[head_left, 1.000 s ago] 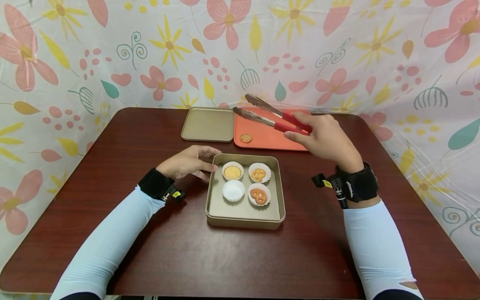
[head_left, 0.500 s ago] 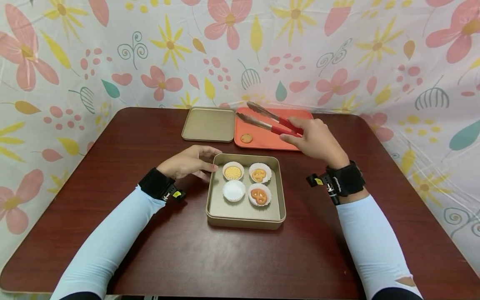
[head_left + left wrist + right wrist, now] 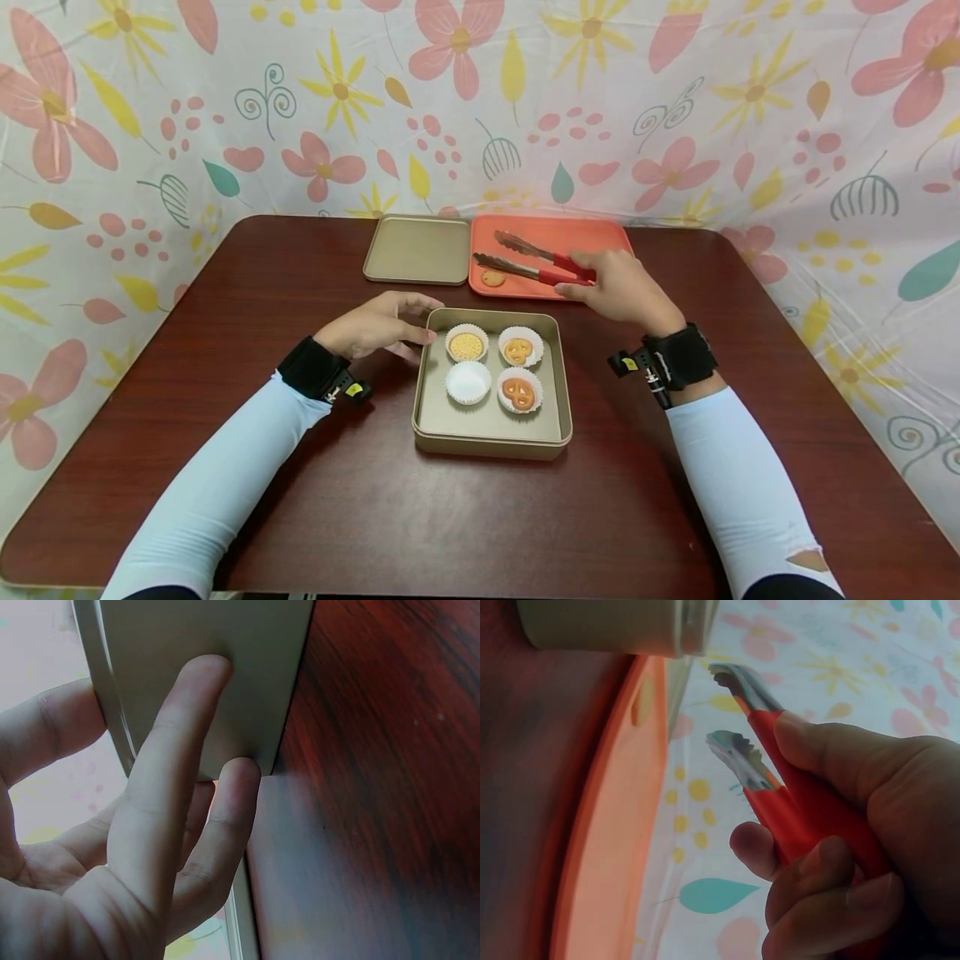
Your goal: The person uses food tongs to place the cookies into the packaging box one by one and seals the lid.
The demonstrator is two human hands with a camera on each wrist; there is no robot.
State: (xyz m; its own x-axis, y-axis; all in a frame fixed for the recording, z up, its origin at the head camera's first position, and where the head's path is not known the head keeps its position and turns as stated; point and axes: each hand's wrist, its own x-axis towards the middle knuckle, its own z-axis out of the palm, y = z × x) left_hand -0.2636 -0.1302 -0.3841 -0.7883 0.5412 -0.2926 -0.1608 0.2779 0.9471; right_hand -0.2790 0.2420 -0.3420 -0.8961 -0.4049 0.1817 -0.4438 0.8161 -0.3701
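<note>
My right hand (image 3: 618, 286) grips red-handled metal tongs (image 3: 553, 277), their arms spread apart with nothing between the tips. The tongs slant over an orange tray (image 3: 551, 227), and one tip overlaps a small round cookie (image 3: 492, 280) there. My left hand (image 3: 375, 325) rests against the outer left wall of a gold square tin (image 3: 450, 423). In the left wrist view its fingertips press on the tin's wall (image 3: 150, 645). Inside the tin are paper cups: one with a yellow cracker (image 3: 466, 347), two with pretzels (image 3: 519, 393), and one empty paper cup (image 3: 468, 383).
A flat gold lid (image 3: 417, 250) lies left of the orange tray at the table's far edge. The dark wood table (image 3: 322, 517) extends around the tin. Behind it hangs a flowered cloth (image 3: 465, 108).
My right hand has moved left and down with the tongs, bringing the tips from above the tray down near the cookie. The left hand and tin stay put.
</note>
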